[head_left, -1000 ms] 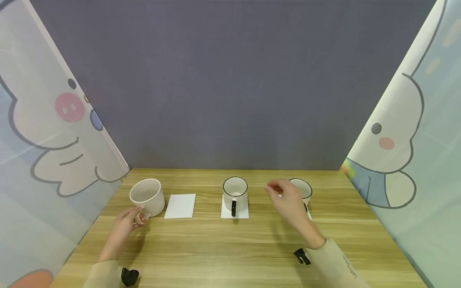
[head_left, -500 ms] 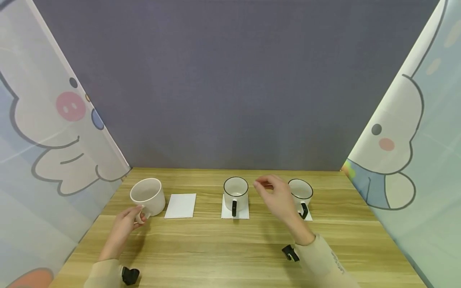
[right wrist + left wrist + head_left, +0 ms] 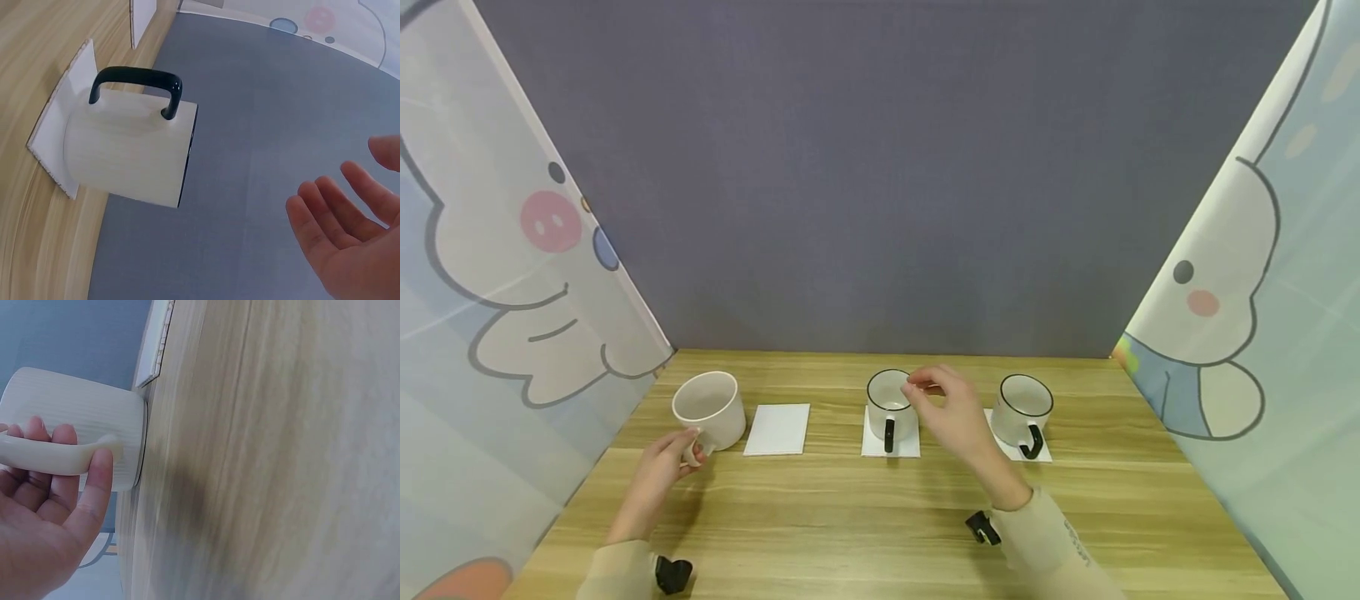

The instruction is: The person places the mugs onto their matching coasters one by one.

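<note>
At the left of the table stands a plain white mug (image 3: 721, 423), its ribbed side seen in the left wrist view. My left hand (image 3: 658, 468) holds this mug by its handle (image 3: 56, 456), fingers curled behind the loop and thumb side partly hidden. My right hand (image 3: 951, 417) hovers just right of the middle mug (image 3: 877, 423), fingers loosely bent and nothing in them; the right wrist view shows the hand (image 3: 356, 237) apart from that mug. The middle mug is white with a black rim and black handle (image 3: 140, 76), upright on a white square card (image 3: 872, 448).
Another black-rimmed mug (image 3: 1011, 425) stands on a white card (image 3: 1006, 450) at the right. A bare white card (image 3: 777, 430) lies between the left and middle mugs. A grey panel (image 3: 880, 183) rises behind the wooden table (image 3: 820, 517), with printed curtains either side.
My right hand has moved left, from in front of the right mug to beside the middle mug's rim. My left hand and the plain white mug have stayed in place.
</note>
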`<state>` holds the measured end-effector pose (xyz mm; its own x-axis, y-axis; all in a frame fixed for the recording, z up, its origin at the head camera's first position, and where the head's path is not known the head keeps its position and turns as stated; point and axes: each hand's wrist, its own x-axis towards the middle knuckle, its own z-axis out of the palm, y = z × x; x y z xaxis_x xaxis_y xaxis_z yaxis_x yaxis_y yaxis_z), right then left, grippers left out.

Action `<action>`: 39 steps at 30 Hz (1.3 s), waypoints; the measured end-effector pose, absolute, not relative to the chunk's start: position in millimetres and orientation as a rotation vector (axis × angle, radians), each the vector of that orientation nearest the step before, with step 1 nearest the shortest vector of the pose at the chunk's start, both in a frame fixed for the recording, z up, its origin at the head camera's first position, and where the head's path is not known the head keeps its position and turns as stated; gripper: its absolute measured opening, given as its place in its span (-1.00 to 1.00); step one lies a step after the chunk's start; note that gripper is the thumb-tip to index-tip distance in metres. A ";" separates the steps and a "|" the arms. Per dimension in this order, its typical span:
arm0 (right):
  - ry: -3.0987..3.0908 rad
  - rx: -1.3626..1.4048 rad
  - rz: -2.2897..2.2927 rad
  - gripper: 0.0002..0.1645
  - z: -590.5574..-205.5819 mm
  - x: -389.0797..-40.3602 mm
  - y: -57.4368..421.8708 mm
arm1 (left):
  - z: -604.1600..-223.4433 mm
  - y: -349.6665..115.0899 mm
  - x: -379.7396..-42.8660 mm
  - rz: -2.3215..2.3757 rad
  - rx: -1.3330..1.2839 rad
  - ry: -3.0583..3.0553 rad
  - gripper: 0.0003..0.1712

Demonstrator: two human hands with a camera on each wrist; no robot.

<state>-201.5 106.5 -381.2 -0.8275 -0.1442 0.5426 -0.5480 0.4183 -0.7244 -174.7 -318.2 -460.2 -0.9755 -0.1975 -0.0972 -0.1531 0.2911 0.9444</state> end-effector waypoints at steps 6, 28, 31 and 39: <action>-2.280 0.600 1.368 -0.80 -381.1 -203.6 97.0 | -459.4 -318.7 -175.2 -1.816 0.324 -2.502 -0.45; -2.148 0.728 1.496 -0.87 -381.0 -215.7 67.6 | -461.3 -318.2 -177.3 -1.864 0.387 -2.450 -0.52; -2.149 0.741 1.513 -0.87 -382.0 -216.7 64.8 | -461.1 -317.1 -177.8 -1.869 0.385 -2.445 -0.53; -2.208 0.734 1.509 -0.85 -381.2 -219.9 53.0 | -461.4 -317.2 -177.4 -1.861 0.379 -2.451 -0.51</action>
